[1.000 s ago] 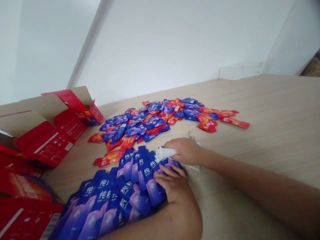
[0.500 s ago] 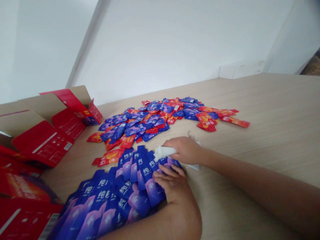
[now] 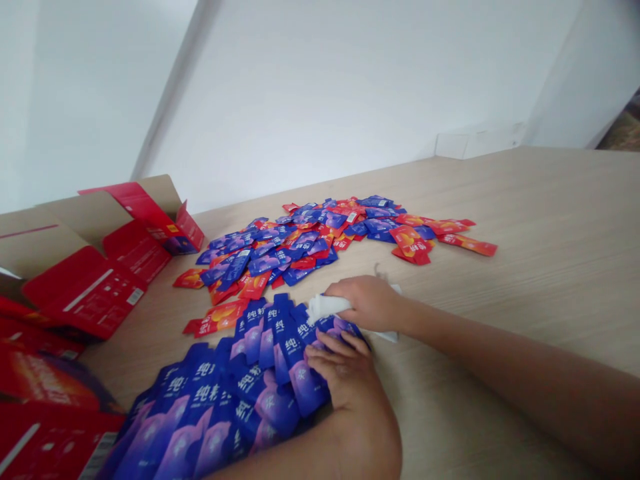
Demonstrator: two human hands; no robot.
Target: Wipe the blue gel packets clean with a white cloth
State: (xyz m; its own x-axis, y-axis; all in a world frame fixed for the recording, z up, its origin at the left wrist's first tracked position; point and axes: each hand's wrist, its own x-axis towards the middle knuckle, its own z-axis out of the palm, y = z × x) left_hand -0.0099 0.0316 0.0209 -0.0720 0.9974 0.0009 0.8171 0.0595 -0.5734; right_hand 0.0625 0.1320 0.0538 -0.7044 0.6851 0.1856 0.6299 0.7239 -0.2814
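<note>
My left hand (image 3: 343,367) lies palm down with its fingers spread on blue-and-purple sachets (image 3: 265,393). These sachets overlap in rows with white printing face up. Just beyond, my right hand (image 3: 367,301) is closed around a white wipe (image 3: 327,307), bunched up, whose end rests at the top of the nearest sachets. More of the white stuff shows behind and under the right hand. Whether it is paper or cloth I cannot tell. The palm side of my left hand is hidden.
A loose heap of red and blue sachets (image 3: 300,240) lies farther back on the wooden table (image 3: 550,267). Open red cartons (image 3: 85,287) stand at the left with flaps out. A white box (image 3: 475,143) sits against the wall at the back right.
</note>
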